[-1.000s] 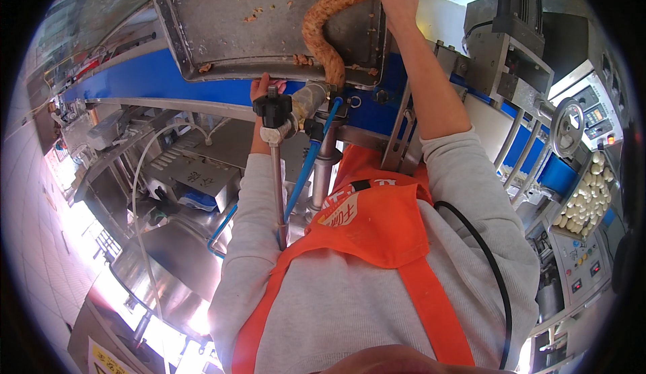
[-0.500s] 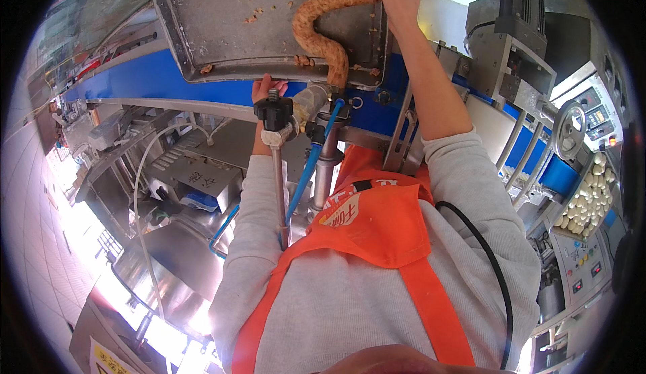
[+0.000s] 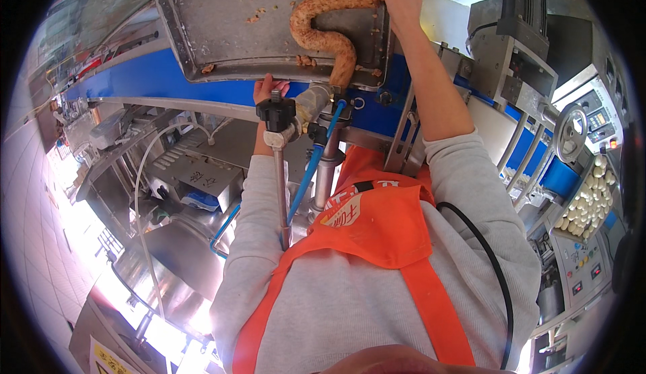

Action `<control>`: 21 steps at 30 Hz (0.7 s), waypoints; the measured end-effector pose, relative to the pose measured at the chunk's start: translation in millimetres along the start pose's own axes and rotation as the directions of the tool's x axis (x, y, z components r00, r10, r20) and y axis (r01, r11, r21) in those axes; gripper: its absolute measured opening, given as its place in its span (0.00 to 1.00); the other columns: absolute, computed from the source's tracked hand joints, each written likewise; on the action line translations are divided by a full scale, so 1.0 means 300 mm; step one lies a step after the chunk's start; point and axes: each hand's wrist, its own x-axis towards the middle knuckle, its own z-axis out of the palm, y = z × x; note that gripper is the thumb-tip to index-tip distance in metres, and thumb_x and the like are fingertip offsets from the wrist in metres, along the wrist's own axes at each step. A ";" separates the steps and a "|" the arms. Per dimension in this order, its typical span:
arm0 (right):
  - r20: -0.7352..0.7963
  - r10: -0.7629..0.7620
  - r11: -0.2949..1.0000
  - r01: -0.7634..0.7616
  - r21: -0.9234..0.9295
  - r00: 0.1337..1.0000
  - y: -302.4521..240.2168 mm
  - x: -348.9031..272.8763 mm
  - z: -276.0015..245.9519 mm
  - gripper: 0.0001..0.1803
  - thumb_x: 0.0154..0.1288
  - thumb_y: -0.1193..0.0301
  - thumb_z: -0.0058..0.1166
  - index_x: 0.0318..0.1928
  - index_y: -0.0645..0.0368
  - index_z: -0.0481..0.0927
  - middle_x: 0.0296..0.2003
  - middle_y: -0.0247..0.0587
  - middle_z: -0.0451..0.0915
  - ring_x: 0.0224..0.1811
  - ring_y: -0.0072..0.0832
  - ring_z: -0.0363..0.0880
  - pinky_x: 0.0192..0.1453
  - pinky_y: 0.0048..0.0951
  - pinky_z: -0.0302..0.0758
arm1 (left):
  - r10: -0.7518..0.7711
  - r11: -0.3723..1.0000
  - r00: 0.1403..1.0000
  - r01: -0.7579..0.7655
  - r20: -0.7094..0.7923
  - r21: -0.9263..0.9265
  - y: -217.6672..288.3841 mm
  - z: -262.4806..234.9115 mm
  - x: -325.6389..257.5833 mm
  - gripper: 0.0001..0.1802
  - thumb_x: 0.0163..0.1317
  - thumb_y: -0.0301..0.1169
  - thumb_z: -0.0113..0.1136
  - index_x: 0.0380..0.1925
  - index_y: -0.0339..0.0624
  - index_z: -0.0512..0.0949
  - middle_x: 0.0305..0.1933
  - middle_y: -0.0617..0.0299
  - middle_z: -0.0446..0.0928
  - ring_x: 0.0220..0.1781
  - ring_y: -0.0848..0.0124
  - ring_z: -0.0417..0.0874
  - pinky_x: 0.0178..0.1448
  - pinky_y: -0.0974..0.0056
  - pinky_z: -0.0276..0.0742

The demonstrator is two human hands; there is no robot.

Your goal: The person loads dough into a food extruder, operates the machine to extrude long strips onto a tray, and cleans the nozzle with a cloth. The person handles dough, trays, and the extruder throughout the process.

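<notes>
The left hand (image 3: 268,90) is mostly hidden beneath the metal tray (image 3: 222,30), its fingers out of sight. The tray's far edge, beyond the right hand's (image 3: 402,0) fingers, is cut off.

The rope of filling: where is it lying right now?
In the head view, top centre, the rope of filling curls on the metal tray, from the nozzle at its near edge toward the right hand gripping the tray's right rim.

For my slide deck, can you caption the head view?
Right hand grips a metal tray catching a rope of dough; left hand beneath.
</notes>
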 end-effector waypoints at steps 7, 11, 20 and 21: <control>-0.003 -0.002 1.000 0.002 -0.022 1.000 0.005 0.000 0.002 0.26 0.44 0.82 0.48 0.48 0.68 0.81 0.35 0.39 0.82 0.37 0.29 0.78 0.44 0.29 0.75 | 0.010 0.999 0.999 -0.008 -0.036 0.039 0.005 0.005 -0.005 0.13 0.63 0.36 0.64 0.39 0.42 0.72 0.32 0.53 0.80 0.32 0.61 0.86 0.36 0.60 0.85; -0.014 0.012 1.000 -0.012 -0.018 1.000 0.001 -0.001 0.004 0.26 0.44 0.82 0.48 0.49 0.69 0.81 0.35 0.39 0.82 0.37 0.30 0.78 0.44 0.28 0.74 | 0.004 0.999 0.999 -0.002 -0.036 0.043 0.011 0.017 -0.012 0.14 0.63 0.36 0.64 0.39 0.41 0.72 0.31 0.53 0.80 0.32 0.61 0.86 0.35 0.59 0.85; -0.002 0.008 1.000 -0.008 -0.023 1.000 -0.008 -0.004 0.001 0.26 0.44 0.82 0.47 0.49 0.69 0.81 0.35 0.40 0.82 0.37 0.31 0.77 0.44 0.29 0.74 | -0.002 1.000 1.000 0.003 -0.028 0.018 0.006 0.005 -0.005 0.13 0.63 0.35 0.65 0.38 0.41 0.72 0.30 0.54 0.80 0.31 0.60 0.86 0.36 0.58 0.85; -0.002 0.001 1.000 -0.001 -0.029 1.000 -0.010 -0.005 0.000 0.26 0.44 0.82 0.47 0.49 0.69 0.81 0.35 0.40 0.82 0.37 0.31 0.77 0.44 0.29 0.74 | 0.001 1.000 1.000 0.000 -0.032 0.020 0.007 0.008 -0.007 0.13 0.63 0.35 0.65 0.38 0.41 0.72 0.30 0.54 0.80 0.30 0.60 0.86 0.36 0.58 0.85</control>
